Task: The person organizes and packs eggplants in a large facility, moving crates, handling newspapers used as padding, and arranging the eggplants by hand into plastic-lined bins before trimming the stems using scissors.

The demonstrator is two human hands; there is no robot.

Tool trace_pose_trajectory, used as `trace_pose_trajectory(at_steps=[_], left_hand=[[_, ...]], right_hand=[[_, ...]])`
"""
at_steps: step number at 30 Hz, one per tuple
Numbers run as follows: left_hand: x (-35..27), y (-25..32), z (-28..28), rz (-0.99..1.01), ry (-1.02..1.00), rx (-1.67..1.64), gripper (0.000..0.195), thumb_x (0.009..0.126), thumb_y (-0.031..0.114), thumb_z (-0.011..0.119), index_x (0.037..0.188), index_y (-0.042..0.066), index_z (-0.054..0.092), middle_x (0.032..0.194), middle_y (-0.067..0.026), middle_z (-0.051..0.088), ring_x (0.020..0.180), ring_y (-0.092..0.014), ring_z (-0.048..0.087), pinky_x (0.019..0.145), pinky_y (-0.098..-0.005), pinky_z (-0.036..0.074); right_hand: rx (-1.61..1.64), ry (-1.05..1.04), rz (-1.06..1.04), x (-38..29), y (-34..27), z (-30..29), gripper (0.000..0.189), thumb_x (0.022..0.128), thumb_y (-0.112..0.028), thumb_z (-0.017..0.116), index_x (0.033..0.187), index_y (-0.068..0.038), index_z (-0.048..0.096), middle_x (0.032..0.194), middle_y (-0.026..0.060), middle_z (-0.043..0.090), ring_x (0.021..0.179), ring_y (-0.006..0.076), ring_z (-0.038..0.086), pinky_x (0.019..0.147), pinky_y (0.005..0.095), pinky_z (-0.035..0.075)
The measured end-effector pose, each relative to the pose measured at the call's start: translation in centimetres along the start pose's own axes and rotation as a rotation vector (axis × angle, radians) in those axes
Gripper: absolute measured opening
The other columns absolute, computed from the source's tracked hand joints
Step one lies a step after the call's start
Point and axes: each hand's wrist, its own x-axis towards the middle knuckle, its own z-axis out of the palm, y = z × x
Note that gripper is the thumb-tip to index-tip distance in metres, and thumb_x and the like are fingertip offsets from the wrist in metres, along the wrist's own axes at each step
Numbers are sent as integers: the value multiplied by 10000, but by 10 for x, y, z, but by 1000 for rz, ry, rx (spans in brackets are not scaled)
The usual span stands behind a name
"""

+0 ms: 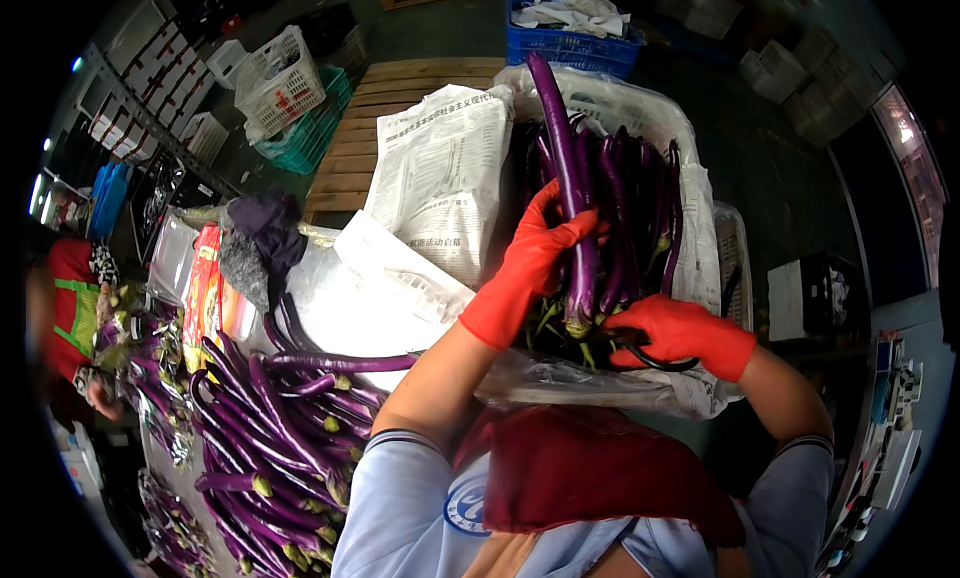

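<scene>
My left hand [536, 255], in a red rubber glove, grips a long purple eggplant [564, 150] around its middle, stem end towards me. My right hand [667, 334], also gloved in red, is closed on dark-handled scissors [652, 359] beside the stem; the blades are mostly hidden. Both hands are over a plastic crate [682, 132] lined with film and newspaper, where many eggplants [626, 203] lie lengthwise. A large pile of eggplants [277, 435] lies on the table to the left, with one eggplant [341, 362] across its top.
Newspaper sheets [446, 173] lie left of the crate, near a wooden pallet [352, 135]. A dark cloth [270, 229] rests beyond the pile. A co-worker [71, 315] is at the far left beside wrapped eggplants [161, 390]. A blue crate [566, 49] stands behind; another crate [735, 263] is at the right.
</scene>
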Motion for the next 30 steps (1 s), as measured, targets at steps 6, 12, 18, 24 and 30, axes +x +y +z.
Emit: trace_pose_trajectory(at_steps=[6,12,18,24,30], left_hand=[[-15,-13,-23,-75,219,74,539,790,-89,561,1275,34,360,1029,-100,531,888,-208,578,811,-330,516],[-27,-33,-28,-132,281,72,569,769,-86,551,1276,53,331,992,-95,529,795,-180,563,731,-316,526],[-25,-31,-16,-63,290,38,479,815,7,549,1247,77,353,867,-78,534,658,-151,537,567,-279,467],[-16,-23,-6,63,239,-60,371,863,71,532,1210,81,401,766,-47,518,594,-136,507,526,-264,430],[-15,-34,-13,151,151,37,337,879,103,535,1197,68,425,747,-39,534,543,-123,497,482,-250,417]], right_hand=[[-208,-62,168,5,3,31,330,816,-250,553,1118,-127,609,938,149,640,882,335,606,756,421,485],[-228,-224,167,-1,9,37,301,813,-159,506,1097,-137,601,966,147,638,897,332,607,768,424,485],[-171,-147,72,6,-1,31,278,819,-262,566,1045,-108,616,905,157,635,857,339,606,739,431,483],[-240,-89,-54,19,-1,13,505,776,-442,631,1125,-79,601,867,169,604,850,352,578,767,419,470],[-301,-185,21,26,4,20,393,806,-304,577,1142,-100,591,929,176,619,887,347,588,782,425,472]])
